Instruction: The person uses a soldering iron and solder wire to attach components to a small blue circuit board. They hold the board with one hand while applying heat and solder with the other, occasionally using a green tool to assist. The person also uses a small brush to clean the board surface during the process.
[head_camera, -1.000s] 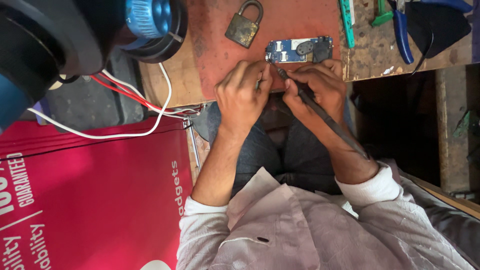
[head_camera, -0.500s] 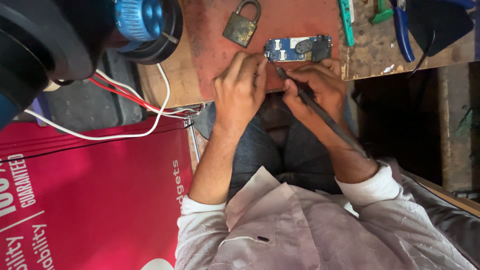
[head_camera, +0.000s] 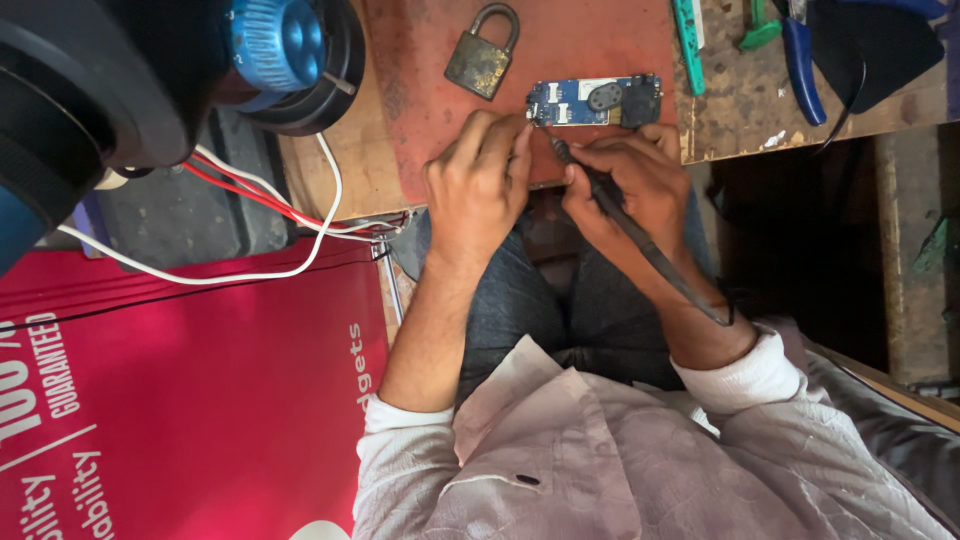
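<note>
Circuit board (head_camera: 592, 101) (blue) beside soldering iron (head_camera: 640, 240); red sign (head_camera: 190, 400) lower-left.

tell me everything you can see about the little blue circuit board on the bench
The blue circuit board is a small, narrow rectangle lying flat on the reddish mat, long side across the view. It carries a dark round part in the middle, a black block at one end and small white patches. The left hand touches its near corner; the right hand's dark tool points at it.

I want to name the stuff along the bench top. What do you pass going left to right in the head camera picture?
Blue knob → brass padlock → blue circuit board → green tool → blue-handled pliers.
</note>
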